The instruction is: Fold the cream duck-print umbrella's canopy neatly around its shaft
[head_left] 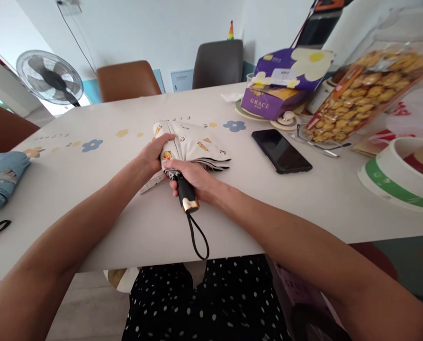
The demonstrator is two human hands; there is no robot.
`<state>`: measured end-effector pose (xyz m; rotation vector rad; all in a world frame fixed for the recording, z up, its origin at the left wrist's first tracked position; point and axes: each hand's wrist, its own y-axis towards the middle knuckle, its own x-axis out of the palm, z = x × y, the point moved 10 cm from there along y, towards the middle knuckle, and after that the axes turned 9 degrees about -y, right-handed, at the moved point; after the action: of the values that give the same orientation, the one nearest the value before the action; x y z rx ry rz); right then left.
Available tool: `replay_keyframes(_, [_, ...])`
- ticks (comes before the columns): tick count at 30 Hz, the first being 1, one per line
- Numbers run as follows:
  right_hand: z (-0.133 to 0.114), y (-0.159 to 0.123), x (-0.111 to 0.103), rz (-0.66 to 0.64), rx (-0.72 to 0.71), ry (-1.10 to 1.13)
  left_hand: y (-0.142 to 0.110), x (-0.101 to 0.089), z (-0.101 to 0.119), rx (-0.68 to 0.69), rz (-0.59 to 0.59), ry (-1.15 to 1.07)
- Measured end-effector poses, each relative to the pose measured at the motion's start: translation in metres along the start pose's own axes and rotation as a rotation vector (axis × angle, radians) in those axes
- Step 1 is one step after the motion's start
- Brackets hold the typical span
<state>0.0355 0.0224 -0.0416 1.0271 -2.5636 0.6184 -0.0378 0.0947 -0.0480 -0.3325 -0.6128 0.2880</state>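
A cream folding umbrella [193,144] with small cartoon prints lies collapsed over the table, its cloth folds loose on the right side. Its black handle [187,188] ends in a gold-coloured cap, from which a black wrist loop hangs toward the table's front edge. My left hand [158,151] is closed on the gathered cloth at the umbrella's left side. Around the top of the handle and the lower cloth, my right hand [192,177] is wrapped, with the thumb along the fabric. A pale closure strap [152,182] sticks out below my left hand.
On the white table [126,227], a black phone [281,150] lies right of the umbrella, near eyeglasses [319,144]. Behind are a purple box [268,97] and a large snack jar [374,90]. White-and-green tape rolls [399,175] stand far right; a blue folded umbrella [5,177] lies far left.
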Motion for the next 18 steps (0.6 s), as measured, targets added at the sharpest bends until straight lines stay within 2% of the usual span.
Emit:
replay_keyframes(6, [-0.004, -0.002, -0.004, 0.031, -0.02, -0.026, 0.0, 0.005, 0.003, -0.006, -0.034, 0.078])
replay_keyframes(14, [-0.003, 0.001, -0.005, 0.026, -0.051, -0.008, -0.003, -0.004, 0.012, 0.073, 0.079, 0.117])
replay_keyframes(18, [-0.005, 0.001, -0.004, 0.022, -0.057, 0.006, -0.003, -0.006, 0.02, 0.156, 0.096, 0.176])
